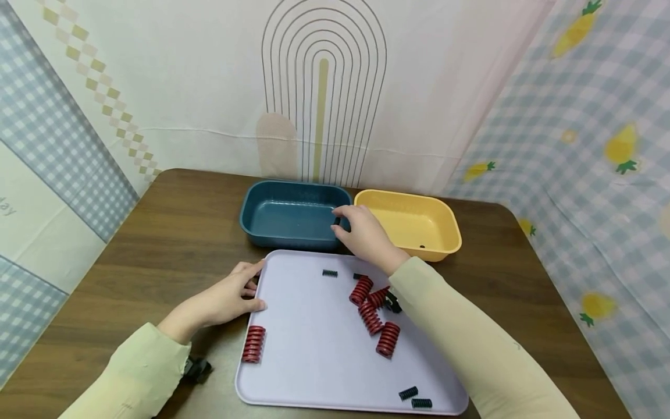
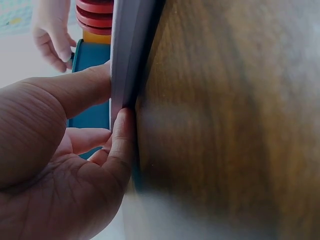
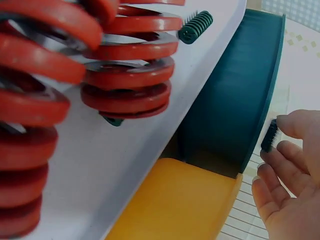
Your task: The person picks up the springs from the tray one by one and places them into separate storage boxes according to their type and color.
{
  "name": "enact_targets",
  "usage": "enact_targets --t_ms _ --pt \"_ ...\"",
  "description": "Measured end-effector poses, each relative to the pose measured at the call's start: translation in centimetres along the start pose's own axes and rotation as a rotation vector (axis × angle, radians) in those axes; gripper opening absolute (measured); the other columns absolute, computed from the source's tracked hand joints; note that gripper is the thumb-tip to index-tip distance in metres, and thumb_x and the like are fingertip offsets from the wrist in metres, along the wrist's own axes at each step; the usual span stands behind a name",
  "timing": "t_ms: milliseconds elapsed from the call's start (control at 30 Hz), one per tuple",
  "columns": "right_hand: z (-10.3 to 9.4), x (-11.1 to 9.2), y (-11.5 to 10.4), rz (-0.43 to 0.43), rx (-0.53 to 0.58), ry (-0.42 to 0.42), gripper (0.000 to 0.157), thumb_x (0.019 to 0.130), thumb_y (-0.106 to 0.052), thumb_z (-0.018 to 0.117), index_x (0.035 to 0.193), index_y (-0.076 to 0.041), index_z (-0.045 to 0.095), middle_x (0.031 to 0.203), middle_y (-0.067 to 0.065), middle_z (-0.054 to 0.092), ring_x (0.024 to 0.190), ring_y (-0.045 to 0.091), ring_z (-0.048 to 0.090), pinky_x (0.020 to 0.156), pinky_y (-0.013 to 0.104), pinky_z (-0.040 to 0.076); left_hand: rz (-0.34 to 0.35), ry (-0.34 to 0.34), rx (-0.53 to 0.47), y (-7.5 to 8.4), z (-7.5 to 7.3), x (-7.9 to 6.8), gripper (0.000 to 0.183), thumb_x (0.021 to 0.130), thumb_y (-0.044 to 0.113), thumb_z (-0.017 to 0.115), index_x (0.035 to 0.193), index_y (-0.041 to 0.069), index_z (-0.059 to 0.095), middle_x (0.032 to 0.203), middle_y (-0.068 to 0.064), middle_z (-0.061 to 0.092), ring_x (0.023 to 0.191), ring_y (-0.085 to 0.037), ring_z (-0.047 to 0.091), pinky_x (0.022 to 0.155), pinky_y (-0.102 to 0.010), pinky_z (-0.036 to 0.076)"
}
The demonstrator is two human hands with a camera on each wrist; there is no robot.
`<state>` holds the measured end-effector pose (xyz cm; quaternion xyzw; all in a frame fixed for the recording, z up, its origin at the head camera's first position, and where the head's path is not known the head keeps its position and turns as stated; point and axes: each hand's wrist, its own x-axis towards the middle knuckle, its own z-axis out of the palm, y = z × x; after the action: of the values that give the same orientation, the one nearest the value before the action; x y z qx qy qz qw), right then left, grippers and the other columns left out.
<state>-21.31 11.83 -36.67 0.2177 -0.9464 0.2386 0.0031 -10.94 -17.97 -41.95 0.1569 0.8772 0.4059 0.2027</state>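
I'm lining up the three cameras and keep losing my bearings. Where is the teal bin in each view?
Head: the teal bin is near the centre, left of the yellow bin.
Left wrist: upper left, partly behind the left hand.
Right wrist: right of centre, above the yellow bin in the picture.
Shared landmark: the right hand, near centre in the head view, top left in left wrist, right edge in right wrist.

Behind the tray point(image 1: 309, 349) on the bench point(image 1: 173, 233) stand left bin point(image 1: 285, 240) and right bin point(image 1: 403, 221). The tray bears large springs point(image 1: 388, 340) mostly right, two small springs point(image 1: 421, 402) near right, apparently two more far.
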Motion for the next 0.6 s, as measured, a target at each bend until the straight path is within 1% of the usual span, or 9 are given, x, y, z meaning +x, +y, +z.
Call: enact_targets --t_ms 100,267,400,500,600 --pt "-0.2 -0.1 -0.1 0.004 0.016 -0.008 0.037 0.094 -0.026 0.065 0.128 -0.012 0.061 0.126 0.003 0.060 0.114 0.021 0.051 0.096 0.037 0.044 -0.007 0.000 0.004 0.0 -0.1 0.0 0.088 0.088 0.021 0.073 0.154 0.004 0.018 0.132 -0.016 0.035 0.110 -0.024 0.055 0.094 -0.038 0.047" --pt "-1.0 -0.9 0.1 -0.018 -0.006 -0.009 0.035 0.094 -0.028 0.065 0.126 -0.013 0.062 0.124 0.002 0.060 0.116 0.020 0.051 0.099 0.037 0.043 0.001 0.003 0.007 0.3 -0.1 -0.1 0.087 0.088 0.019 0.073 0.154 0.003 0.018 0.132 -0.016 0.035 0.110 -0.025 0.055 0.094 -0.039 0.047" --pt "-1.8 -2.3 0.5 -0.035 0.007 -0.002 0.035 0.094 -0.028 0.065 0.125 -0.011 0.063 0.123 0.003 0.060 0.117 0.019 0.050 0.100 0.038 0.042 0.001 -0.003 0.001 0.3 0.0 -0.1 0.086 0.089 0.019 0.073 0.154 0.003 0.018 0.133 -0.017 0.034 0.110 -0.025 0.054 0.094 -0.039 0.047" --pt "-2.4 -3.7 0.7 -0.057 0.033 0.007 0.035 0.094 -0.026 0.066 0.124 -0.009 0.064 0.122 0.003 0.061 0.116 0.020 0.052 0.099 0.038 0.043 0.000 -0.005 0.001 0.3 0.0 -0.1 0.087 0.089 0.019 0.072 0.154 0.002 0.017 0.133 -0.017 0.034 0.111 -0.026 0.054 0.094 -0.040 0.047" --pt "-3.0 -5.2 1.1 -0.069 0.028 -0.001 0.034 0.093 -0.025 0.067 0.123 -0.009 0.064 0.120 0.003 0.062 0.115 0.020 0.053 0.098 0.039 0.044 -0.004 -0.001 0.001 0.3 0.0 -0.1 0.087 0.089 0.019 0.072 0.154 0.003 0.017 0.133 -0.017 0.034 0.112 -0.026 0.054 0.094 -0.040 0.047"
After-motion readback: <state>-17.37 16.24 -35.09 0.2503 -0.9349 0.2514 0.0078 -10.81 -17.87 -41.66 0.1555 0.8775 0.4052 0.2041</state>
